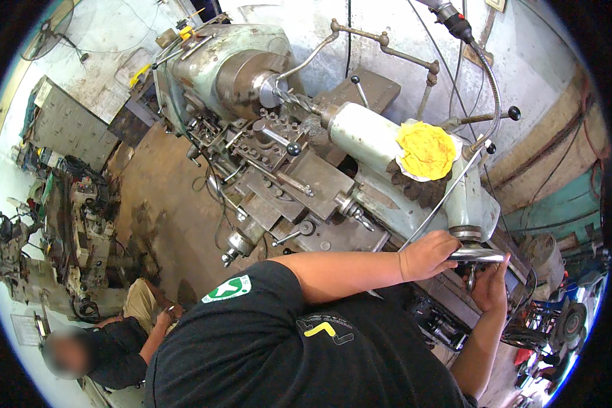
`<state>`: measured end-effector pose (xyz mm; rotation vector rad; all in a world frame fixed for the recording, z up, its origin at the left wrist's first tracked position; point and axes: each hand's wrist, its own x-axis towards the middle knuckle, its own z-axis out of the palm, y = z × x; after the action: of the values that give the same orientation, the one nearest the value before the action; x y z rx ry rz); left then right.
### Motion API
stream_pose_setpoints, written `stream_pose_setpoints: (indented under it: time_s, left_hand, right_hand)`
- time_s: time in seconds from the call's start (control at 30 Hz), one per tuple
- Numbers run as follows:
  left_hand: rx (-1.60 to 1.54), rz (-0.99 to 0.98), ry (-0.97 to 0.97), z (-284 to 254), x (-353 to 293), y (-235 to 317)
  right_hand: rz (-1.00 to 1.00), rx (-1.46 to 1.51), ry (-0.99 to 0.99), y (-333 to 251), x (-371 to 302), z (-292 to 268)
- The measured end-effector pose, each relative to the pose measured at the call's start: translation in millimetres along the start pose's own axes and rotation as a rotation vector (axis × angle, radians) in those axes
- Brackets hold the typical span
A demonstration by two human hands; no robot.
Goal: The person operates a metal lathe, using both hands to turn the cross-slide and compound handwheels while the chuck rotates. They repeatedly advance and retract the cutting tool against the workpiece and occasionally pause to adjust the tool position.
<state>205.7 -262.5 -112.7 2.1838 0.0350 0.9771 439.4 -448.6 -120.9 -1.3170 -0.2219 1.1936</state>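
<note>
A shiny metal handwheel point(479, 255) sits on the right end of the lathe's tailstock point(367, 126). My left hand point(430, 256) is closed on the wheel's left rim. On the wheel's right side, my right hand point(489, 285) is wrapped about the rim and handle, its fingers partly hidden. At the tailstock's other end, a large twist drill point(298, 100) points into a round metal workpiece point(270, 90) held in the lathe chuck point(241, 81). Whether the drill tip is inside the workpiece cannot be made out.
A yellow cloth point(425, 151) and a dark glove point(421, 187) lie on the tailstock. The carriage point(279, 183) with its levers stands in front of the chuck. A coolant pipe point(360, 30) hangs overhead. Another person point(115, 347) sits at lower left, near other machines point(68, 238).
</note>
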Motion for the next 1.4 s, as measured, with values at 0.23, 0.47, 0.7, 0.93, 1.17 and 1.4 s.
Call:
stream_pose_setpoints:
  time_s: [0.23,0.47,0.7,0.93,1.17,1.4]
  left_hand:
    - [0.032,-0.135,-0.108,-5,-6,-3]
    - [0.034,-0.088,-0.107,-11,-6,-1]
    - [0.026,-0.087,-0.088,-10,-9,-2]
    - [-0.029,-0.213,-0.144,-11,-17,-4]
    - [0.022,-0.17,-0.082,-8,-25,-6]
    - [-0.075,-0.194,-0.081,-34,17,34]
  right_hand:
    - [0.133,0.088,-0.141,-24,-15,-1]
    - [0.12,-0.048,-0.026,-29,-19,17]
    - [0.092,-0.075,-0.016,-36,-28,32]
    - [0.089,-0.2,0.141,-49,-36,45]
    - [0.156,-0.251,0.136,-43,-24,22]
    - [0.069,-0.217,0.197,-45,-33,35]
